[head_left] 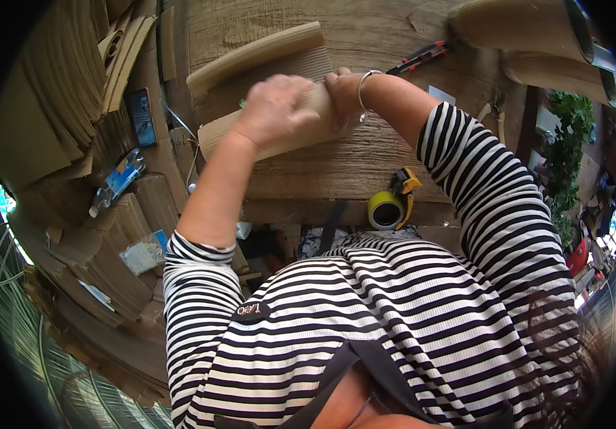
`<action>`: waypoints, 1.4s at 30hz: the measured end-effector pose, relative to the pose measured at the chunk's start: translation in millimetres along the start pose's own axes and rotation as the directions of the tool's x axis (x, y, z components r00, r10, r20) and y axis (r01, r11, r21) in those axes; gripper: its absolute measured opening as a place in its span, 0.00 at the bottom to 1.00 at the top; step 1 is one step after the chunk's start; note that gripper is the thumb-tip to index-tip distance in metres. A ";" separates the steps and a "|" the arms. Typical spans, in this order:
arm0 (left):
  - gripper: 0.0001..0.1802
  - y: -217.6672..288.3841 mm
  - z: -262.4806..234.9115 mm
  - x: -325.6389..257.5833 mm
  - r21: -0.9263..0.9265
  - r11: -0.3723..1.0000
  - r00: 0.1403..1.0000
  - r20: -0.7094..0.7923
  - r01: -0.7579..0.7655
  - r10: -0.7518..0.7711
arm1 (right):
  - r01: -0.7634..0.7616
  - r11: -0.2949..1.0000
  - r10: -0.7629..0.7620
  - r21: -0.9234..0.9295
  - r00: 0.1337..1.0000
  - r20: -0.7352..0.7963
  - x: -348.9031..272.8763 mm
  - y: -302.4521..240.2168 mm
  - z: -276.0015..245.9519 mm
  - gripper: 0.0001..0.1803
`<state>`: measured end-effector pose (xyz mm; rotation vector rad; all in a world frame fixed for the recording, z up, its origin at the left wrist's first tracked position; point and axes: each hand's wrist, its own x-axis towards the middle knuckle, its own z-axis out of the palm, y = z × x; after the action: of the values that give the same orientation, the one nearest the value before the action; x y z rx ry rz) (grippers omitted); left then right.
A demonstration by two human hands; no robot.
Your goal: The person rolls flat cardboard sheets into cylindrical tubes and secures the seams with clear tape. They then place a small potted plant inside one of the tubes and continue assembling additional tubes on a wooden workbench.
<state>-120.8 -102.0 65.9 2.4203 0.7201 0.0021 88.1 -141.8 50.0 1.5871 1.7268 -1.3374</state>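
A sheet of brown corrugated cardboard [215,134] lies on the wooden table, its far and near sides curled up into rolls with a ribbed trough between them. My left hand [276,109], blurred by motion, is over the near roll with its thumb held apart from the fingers. Whether its palm touches the cardboard I cannot make out. At the roll's right end, my right hand [343,93] is closed on the cardboard, with a bracelet around the wrist.
Yellow tape on a dispenser [386,209] sits at the table's near edge. A red and black utility knife [422,57] lies far right, near curved cardboard pieces [522,28]. To the left are cardboard stacks [50,93], a phone [142,118] and a plastic bottle [117,182].
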 end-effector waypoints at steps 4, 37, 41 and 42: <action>0.41 8.4 29.7 -16.3 0.085 0.996 1.000 -0.008 -0.016 0.017 | 0.050 0.997 -0.047 0.055 0.997 -0.054 -0.6 9.7 2.4 0.63; 0.50 -35.6 8.6 23.8 0.063 0.997 0.998 0.039 0.038 -0.041 | 0.027 0.993 -0.055 -0.117 0.968 -0.245 9.4 -5.8 -24.9 0.61; 0.68 -11.4 10.4 46.7 0.245 0.954 0.958 0.186 0.172 -0.220 | 0.089 0.995 -0.075 0.048 0.967 -0.243 28.6 14.9 -38.3 0.61; 0.68 -13.2 7.8 48.7 0.236 0.952 0.950 0.195 0.196 -0.244 | 0.127 0.977 -0.078 0.174 0.961 -0.266 32.9 25.2 -39.9 0.61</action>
<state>-84.5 -73.3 44.2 2.4728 0.9228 -0.4521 114.5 -94.3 31.3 1.8711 1.9044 -1.4347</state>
